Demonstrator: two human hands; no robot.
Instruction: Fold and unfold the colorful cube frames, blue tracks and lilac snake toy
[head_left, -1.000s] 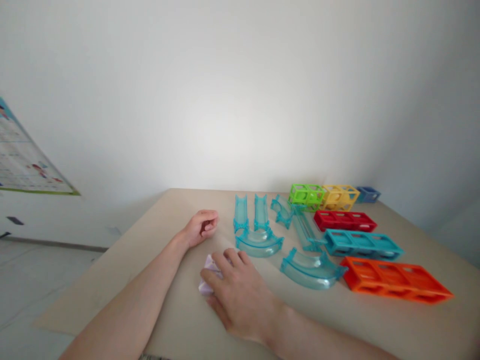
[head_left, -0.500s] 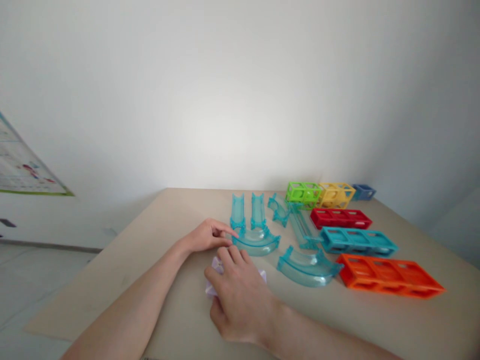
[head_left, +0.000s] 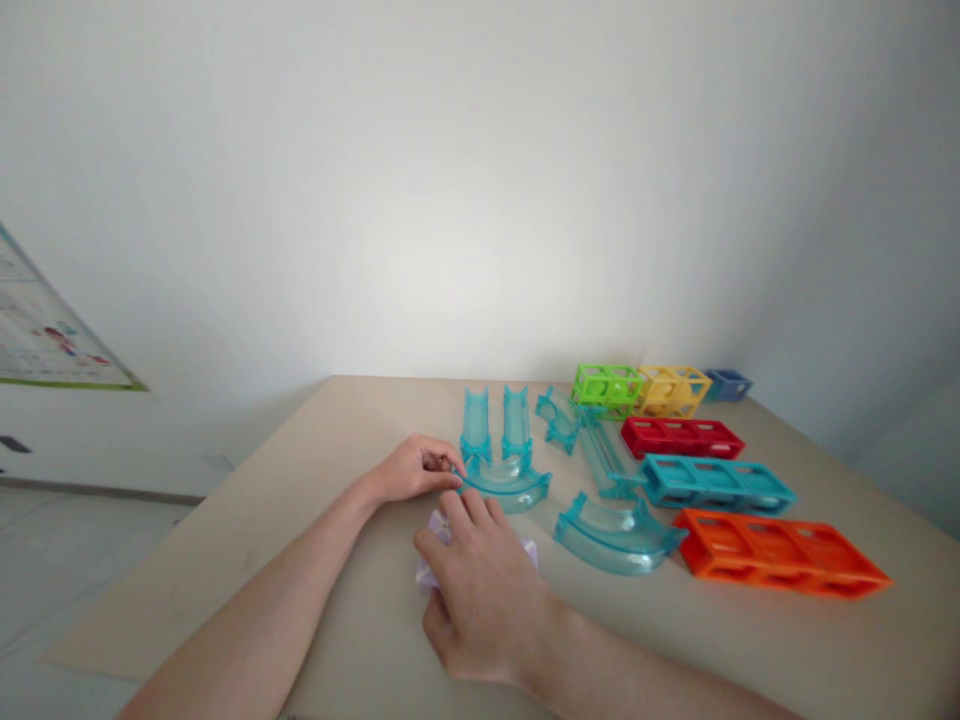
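My right hand (head_left: 480, 590) lies fingers-down over a pale lilac plastic piece (head_left: 433, 532) on the tan table (head_left: 750, 650), covering most of it. My left hand (head_left: 412, 468) pinches the left end of a curved clear-blue track piece (head_left: 506, 485), which rests on the table just beyond the lilac piece. A second curved track (head_left: 611, 530) lies to the right. Two short straight tracks (head_left: 495, 425) stand side by side behind the first curve.
Further right lie a long straight track (head_left: 604, 455), a small bent track (head_left: 556, 415), and open frame blocks: orange (head_left: 780, 555), teal (head_left: 712, 483), red (head_left: 681, 437), green (head_left: 606, 388), yellow (head_left: 671, 390), blue (head_left: 726, 383). A white wall rises behind; a poster (head_left: 45, 335) hangs left.
My left hand opened from a loose fist, reached right and took the end of the curved track. My right hand shifted a little on the lilac piece.
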